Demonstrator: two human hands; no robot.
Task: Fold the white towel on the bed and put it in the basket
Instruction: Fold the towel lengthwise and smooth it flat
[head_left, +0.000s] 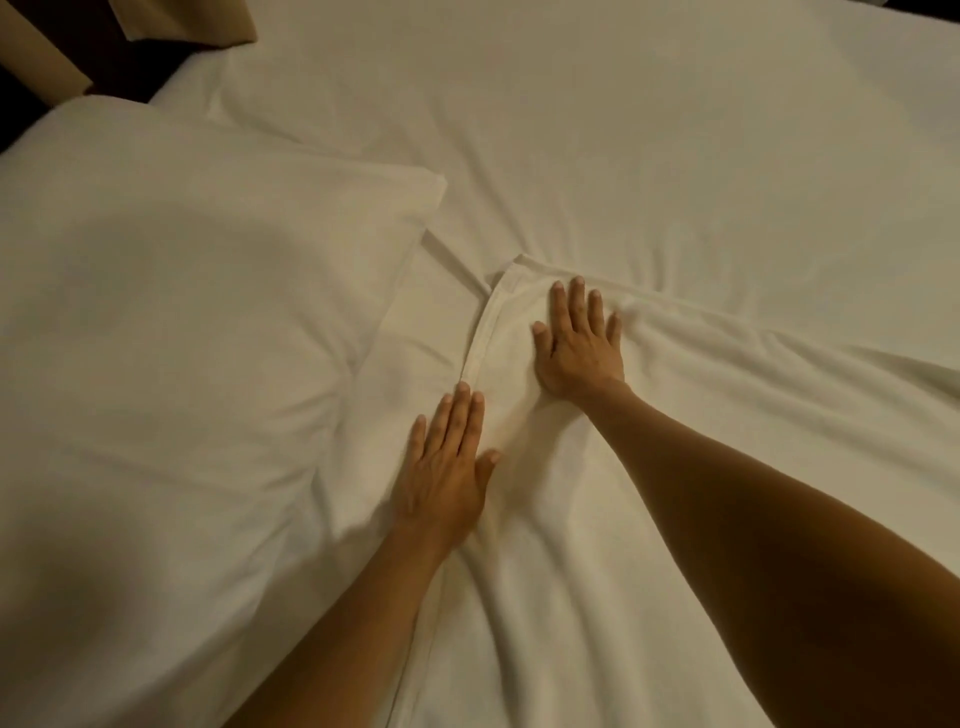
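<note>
The white towel (597, 519) lies spread over the white bed (623, 130), with its hemmed left edge running from the upper middle down to the bottom. My left hand (447, 467) rests flat on that edge, fingers together and pointing away from me. My right hand (576, 343) presses flat on the towel near its far corner, fingers spread. Neither hand grips anything. Wrinkles fan out to the right of my right hand. No basket is in view.
A large white pillow (182, 338) lies on the left, its corner close to the towel's far corner. Tan fabric (182, 21) and a dark gap show at the top left, beyond the bed's edge.
</note>
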